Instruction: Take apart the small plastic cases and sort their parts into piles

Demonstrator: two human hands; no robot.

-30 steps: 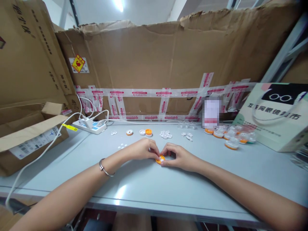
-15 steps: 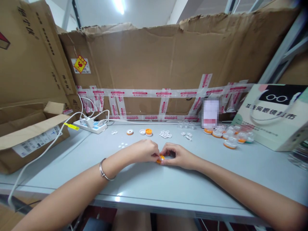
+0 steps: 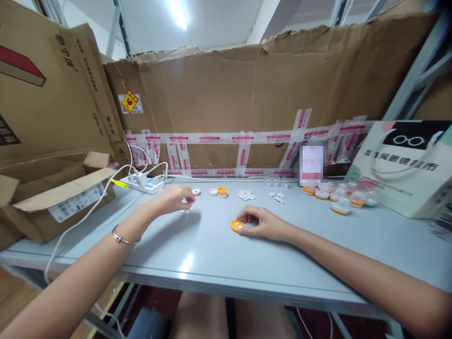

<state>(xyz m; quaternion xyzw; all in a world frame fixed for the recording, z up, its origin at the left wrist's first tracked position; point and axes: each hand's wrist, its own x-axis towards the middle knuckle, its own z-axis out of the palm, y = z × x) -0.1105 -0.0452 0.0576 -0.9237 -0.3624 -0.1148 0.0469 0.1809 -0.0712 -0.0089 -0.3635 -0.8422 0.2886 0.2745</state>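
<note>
On the tabletop, my right hand point(image 3: 259, 222) grips an orange round case part point(image 3: 236, 226) at its right edge, thumb in front and fingers behind. Small white pieces show inside that part. Farther left, my left hand point(image 3: 176, 200) hovers above the table with curved fingers and a gap between thumb and forefinger. Small white pieces point(image 3: 187, 207) lie under its fingertips, partly hidden. Just behind it sits an orange-and-white round part point(image 3: 196, 192). A white ring point(image 3: 213, 192) and an orange round part point(image 3: 222, 191) stand side by side beyond the hands.
White plastic pieces point(image 3: 246, 195) lie in a heap at the back, with more white parts point(image 3: 277, 197) to their right. Clear-topped round cases point(image 3: 341, 206) cluster near a paper bag point(image 3: 406, 174). A power strip point(image 3: 143, 183) and an open carton point(image 3: 56, 188) stand at left.
My left hand has left the orange part and moved left to the small white pieces. My right hand still holds the orange part. The view has shifted slightly.
</note>
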